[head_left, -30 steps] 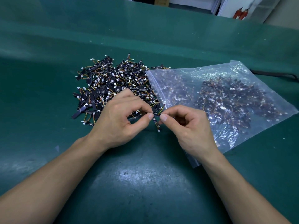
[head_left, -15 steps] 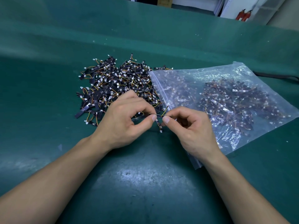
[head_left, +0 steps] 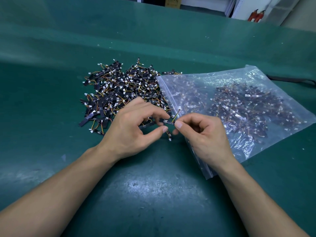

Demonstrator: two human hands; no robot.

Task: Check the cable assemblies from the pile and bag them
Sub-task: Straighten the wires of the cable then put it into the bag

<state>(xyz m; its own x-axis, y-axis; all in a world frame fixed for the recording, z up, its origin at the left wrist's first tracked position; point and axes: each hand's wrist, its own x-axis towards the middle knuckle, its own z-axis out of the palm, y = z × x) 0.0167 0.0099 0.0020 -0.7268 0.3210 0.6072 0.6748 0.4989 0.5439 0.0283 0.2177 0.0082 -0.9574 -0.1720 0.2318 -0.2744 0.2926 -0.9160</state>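
both bare forearms reach in from the near edge over the green mat [head_left: 153,194], which is scuffed pale in front of the wrists. the right hand [head_left: 203,135] pinches the right end of one cable assembly [head_left: 168,121] between thumb and forefinger, its other fingers curled into the palm. this assembly is a short black strip held just above the mat, between the two hands. a yellow wire rises from it to a white connector [head_left: 179,108].

the left hand [head_left: 131,127] has its fingers curled over the strip's left end. its thumb sits below the strip, apart from it, and i cannot tell whether this hand grips the strip or only touches it. just below the two thumbs a loose assembly [head_left: 169,135] lies on the mat.

the right wrist lies across the near corner of the clear zip bag [head_left: 253,137], which lies flat to the right and holds many assemblies. beyond the left hand is the pile [head_left: 119,93], a spread heap of black strips with orange and yellow wires and white plugs. its right side touches the bag's zip edge. farther right a black cord [head_left: 294,80] lies on the mat behind the bag. past the table's far edge stand two red objects [head_left: 256,15] and a cardboard box [head_left: 172,2].
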